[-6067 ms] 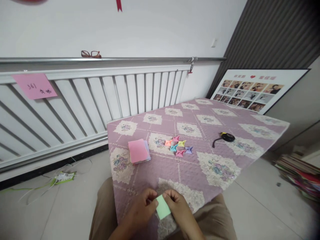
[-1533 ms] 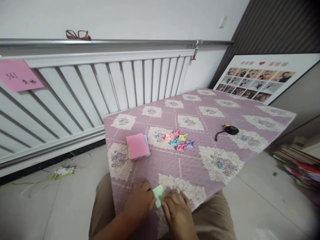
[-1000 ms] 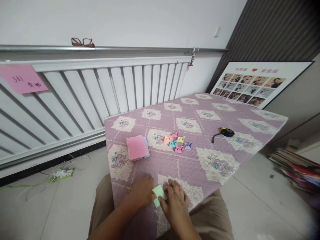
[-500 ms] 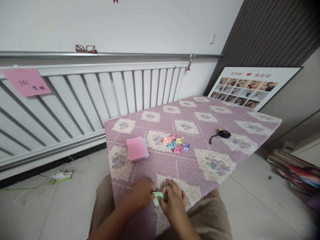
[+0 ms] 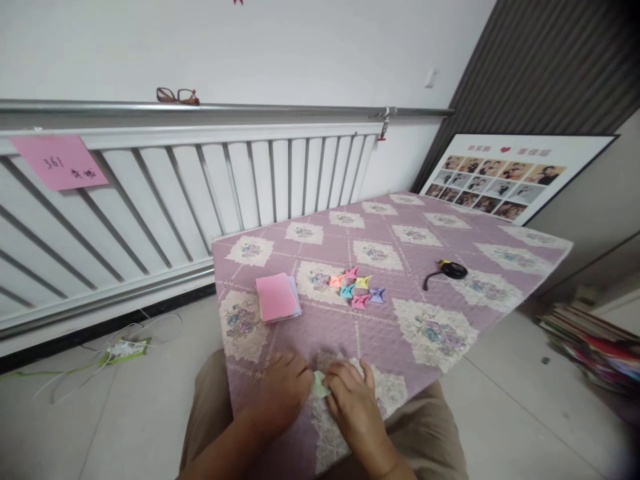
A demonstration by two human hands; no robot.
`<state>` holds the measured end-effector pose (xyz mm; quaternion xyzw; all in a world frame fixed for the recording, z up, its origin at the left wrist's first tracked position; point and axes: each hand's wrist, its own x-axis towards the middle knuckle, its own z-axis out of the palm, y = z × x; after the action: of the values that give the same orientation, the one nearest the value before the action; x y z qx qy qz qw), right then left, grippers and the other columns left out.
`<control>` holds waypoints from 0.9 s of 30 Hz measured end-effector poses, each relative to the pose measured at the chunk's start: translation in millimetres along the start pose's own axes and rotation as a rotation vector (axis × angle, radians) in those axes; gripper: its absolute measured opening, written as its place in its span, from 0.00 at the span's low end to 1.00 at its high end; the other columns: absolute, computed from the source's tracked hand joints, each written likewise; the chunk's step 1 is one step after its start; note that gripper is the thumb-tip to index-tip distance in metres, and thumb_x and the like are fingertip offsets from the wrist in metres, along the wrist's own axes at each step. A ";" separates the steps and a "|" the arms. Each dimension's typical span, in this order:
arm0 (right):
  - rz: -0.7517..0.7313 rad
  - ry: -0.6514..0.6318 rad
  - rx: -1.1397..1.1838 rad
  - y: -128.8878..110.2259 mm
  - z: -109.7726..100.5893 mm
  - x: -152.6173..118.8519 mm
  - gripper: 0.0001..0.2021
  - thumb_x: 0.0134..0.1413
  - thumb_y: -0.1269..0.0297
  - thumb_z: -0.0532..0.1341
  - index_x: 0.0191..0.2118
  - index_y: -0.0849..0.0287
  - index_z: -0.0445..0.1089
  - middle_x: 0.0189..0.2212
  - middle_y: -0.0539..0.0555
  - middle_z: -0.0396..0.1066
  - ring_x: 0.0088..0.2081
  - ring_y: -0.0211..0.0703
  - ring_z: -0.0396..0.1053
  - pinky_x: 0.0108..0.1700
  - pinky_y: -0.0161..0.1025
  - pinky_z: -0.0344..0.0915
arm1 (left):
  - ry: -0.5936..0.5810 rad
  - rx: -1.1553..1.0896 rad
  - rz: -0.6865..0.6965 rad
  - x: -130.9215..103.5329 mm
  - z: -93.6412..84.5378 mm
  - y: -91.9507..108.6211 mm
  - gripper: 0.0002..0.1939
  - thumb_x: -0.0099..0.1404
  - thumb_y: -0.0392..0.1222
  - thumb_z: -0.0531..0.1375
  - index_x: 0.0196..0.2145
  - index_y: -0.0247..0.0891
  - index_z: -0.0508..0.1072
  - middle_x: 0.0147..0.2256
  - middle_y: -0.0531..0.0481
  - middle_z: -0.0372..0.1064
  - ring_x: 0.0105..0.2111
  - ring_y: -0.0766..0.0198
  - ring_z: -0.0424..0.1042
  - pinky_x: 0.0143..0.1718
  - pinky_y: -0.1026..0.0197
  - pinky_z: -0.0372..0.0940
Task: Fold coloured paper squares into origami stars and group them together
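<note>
A small piece of folded light-green paper (image 5: 319,385) is held between my two hands, low over the near end of the table. My left hand (image 5: 284,388) is closed at its left edge, fingers curled. From the right, my right hand (image 5: 351,399) pinches it, with the index finger and thumb at the paper. The fingers hide part of the folds. Beyond my hands lies a stack of square paper (image 5: 277,298) with a pink sheet on top. To its right sits a cluster of several small folded paper figures (image 5: 356,287) in pink, orange, yellow, teal and purple.
A purple floral cloth (image 5: 320,333) covers the table. A black and yellow tape measure (image 5: 453,269) lies on the right side. Behind the table's left edge runs a white radiator (image 5: 250,180); a photo board (image 5: 505,173) leans at the far right. A power strip (image 5: 127,350) rests on the floor.
Less of the green paper shows between my fingers, and its lower flap is no longer hanging down. Both hands have shifted slightly. The whole view has moved a little.
</note>
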<state>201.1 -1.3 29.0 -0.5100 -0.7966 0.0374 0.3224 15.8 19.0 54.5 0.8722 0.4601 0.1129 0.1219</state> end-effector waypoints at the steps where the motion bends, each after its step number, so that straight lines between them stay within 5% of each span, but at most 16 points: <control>1: -0.026 0.031 -0.012 0.8 2.6 -1.8 0.10 0.54 0.77 0.58 0.35 0.51 0.68 0.35 0.47 0.75 0.44 0.44 0.71 0.61 0.55 0.43 | 0.016 0.075 0.043 -3.5 4.5 -0.6 0.06 0.70 0.37 0.54 0.35 0.39 0.70 0.38 0.50 0.68 0.40 0.58 0.64 0.44 0.55 0.57; 10: -0.042 0.016 0.008 9.3 24.7 -30.3 0.10 0.54 0.77 0.58 0.31 0.52 0.69 0.31 0.46 0.72 0.37 0.41 0.69 0.59 0.50 0.49 | 0.021 0.164 0.104 -29.3 46.0 -4.6 0.05 0.70 0.40 0.57 0.36 0.41 0.71 0.35 0.51 0.68 0.37 0.59 0.65 0.40 0.56 0.57; 17: 0.009 -0.089 0.153 15.2 12.1 -33.0 0.10 0.52 0.76 0.60 0.33 0.50 0.70 0.33 0.47 0.73 0.39 0.44 0.69 0.51 0.47 0.59 | 0.022 0.017 -0.090 -36.4 50.6 4.3 0.04 0.67 0.36 0.59 0.34 0.42 0.73 0.37 0.52 0.72 0.40 0.58 0.67 0.42 0.54 0.56; 27: 0.080 -0.179 0.077 18.3 14.8 -41.1 0.06 0.53 0.71 0.63 0.32 0.51 0.68 0.37 0.49 0.72 0.46 0.51 0.68 0.52 0.53 0.57 | 0.156 -0.279 -0.341 -40.0 45.3 12.4 0.07 0.61 0.31 0.60 0.29 0.41 0.73 0.36 0.53 0.71 0.41 0.58 0.66 0.46 0.52 0.52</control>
<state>218.5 -22.9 -9.4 -0.5232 -0.7992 0.1261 0.2676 17.4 -25.9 12.3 0.7454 0.5886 0.2202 0.2225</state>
